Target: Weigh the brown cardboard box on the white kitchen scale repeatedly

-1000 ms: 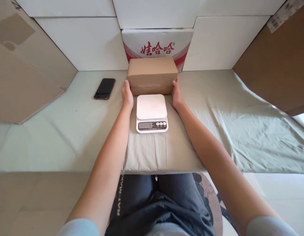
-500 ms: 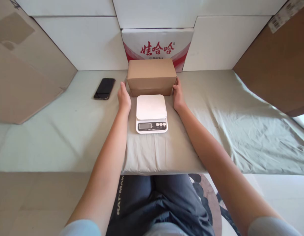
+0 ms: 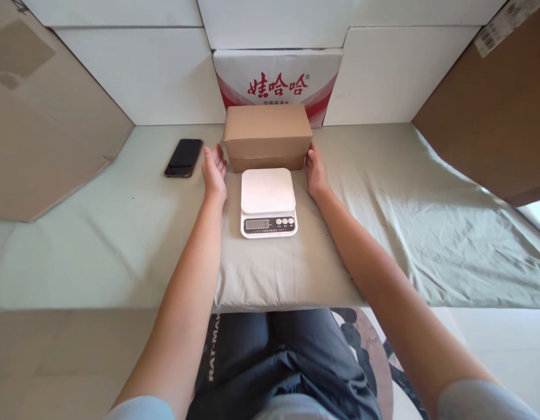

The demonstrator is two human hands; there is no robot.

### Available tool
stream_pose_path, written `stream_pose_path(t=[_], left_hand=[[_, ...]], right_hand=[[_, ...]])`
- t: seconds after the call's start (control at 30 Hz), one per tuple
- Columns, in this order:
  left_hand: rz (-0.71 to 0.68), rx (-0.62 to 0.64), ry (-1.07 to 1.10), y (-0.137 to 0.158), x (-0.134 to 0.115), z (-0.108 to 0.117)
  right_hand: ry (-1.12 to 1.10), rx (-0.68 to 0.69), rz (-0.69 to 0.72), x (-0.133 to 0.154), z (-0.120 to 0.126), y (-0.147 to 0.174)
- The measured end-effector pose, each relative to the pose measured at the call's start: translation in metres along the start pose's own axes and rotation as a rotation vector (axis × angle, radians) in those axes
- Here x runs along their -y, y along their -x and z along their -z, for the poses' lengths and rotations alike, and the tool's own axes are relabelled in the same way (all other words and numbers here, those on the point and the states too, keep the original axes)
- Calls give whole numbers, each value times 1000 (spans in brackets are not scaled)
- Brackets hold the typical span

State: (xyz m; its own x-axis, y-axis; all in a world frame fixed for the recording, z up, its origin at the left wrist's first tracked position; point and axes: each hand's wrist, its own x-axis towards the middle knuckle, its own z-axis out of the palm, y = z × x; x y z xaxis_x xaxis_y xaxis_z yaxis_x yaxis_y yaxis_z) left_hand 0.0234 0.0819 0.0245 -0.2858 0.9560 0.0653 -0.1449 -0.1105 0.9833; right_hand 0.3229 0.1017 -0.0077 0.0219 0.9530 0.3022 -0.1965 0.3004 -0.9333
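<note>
A closed brown cardboard box [image 3: 267, 140] sits on the cloth, its long side facing me. Just off its left end is my left hand [image 3: 214, 172], open, with the thumb up and fingers loosely extended. My right hand [image 3: 314, 169] lies along the box's right end, seemingly touching it; its thumb shows, its other fingers are partly hidden by the box, and it looks open. Between my forearms, directly in front of the box, stands a white kitchen scale [image 3: 269, 192] with a bare platform. The digits on its display cannot be made out.
A black phone [image 3: 183, 157] lies left of my left hand. Behind the box stands a white and red carton [image 3: 276, 64] against white panels. Large cardboard sheets [image 3: 55, 128] flank the left side, with another brown board [image 3: 493, 111] at right. The green cloth [image 3: 99, 251] ends at the front edge.
My left hand has shifted slightly left, away from the box, and its fingers now show more. My right hand, the box and the scale stay in place.
</note>
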Motion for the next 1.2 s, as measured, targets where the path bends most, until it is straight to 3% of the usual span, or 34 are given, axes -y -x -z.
stream_pose_path(t=[0.1, 0.4, 0.6, 0.83, 1.03, 1.2], left_hand=[[-29, 26, 34, -2, 7, -1], [-34, 106, 57, 7, 5, -7], [-8, 76, 71, 10, 0, -8], [-126, 141, 58, 16, -31, -3], [-230, 261, 54, 71, -76, 16], [-208, 264, 39, 140, -78, 36]], right_hand=[[25, -17, 74, 14, -11, 8], [65, -43, -5, 34, -28, 20], [80, -37, -6, 37, -31, 23], [181, -16, 168, 68, -35, 27], [225, -9, 229, 125, -44, 61], [221, 87, 254, 136, -38, 129]])
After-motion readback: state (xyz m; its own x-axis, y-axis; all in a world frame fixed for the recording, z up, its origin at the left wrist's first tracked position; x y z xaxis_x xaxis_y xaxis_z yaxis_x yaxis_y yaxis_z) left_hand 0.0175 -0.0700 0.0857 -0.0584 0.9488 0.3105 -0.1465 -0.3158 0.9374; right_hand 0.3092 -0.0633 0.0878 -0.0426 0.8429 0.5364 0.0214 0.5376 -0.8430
